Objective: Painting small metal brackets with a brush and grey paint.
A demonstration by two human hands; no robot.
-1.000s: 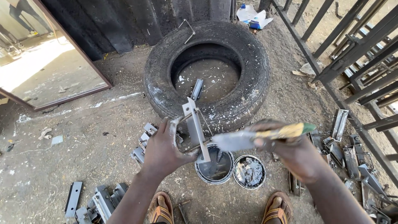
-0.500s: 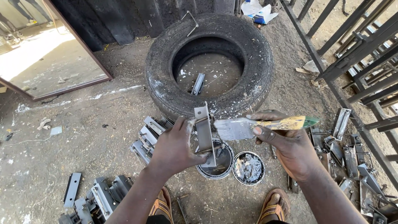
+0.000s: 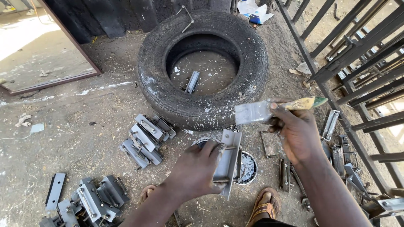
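Head view looks down on a dirt floor. Left hand is closed around a grey-painted metal bracket, holding it upright over a paint tin so drips would likely fall back in. Right hand grips a flat paintbrush, bristles grey with paint, raised just beside the bracket's top. Finished-looking brackets lie grouped near an old tyre, apart from darker, seemingly unpainted parts along the iron railing.
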